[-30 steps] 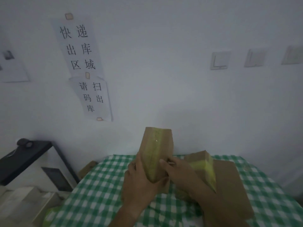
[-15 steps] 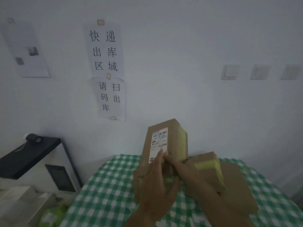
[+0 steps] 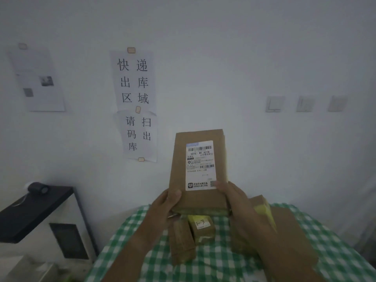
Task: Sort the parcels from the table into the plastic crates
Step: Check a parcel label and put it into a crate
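Both grips grasp one brown parcel (image 3: 198, 169): the left hand (image 3: 164, 208) and right hand (image 3: 234, 202) clasp its lower corners, holding it upright, label facing the camera, above the green-checked worktop (image 3: 335, 251), where smaller parcels (image 3: 201, 228) lie beneath.

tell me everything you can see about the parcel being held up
The parcel is a flat brown cardboard box, held upright above the checked table with its broad face to the camera. A white shipping label with barcodes and print covers much of that face. Yellowish tape shows along its bottom edge. The left hand grips its lower left corner and the right hand its lower right corner; nothing else touches it.
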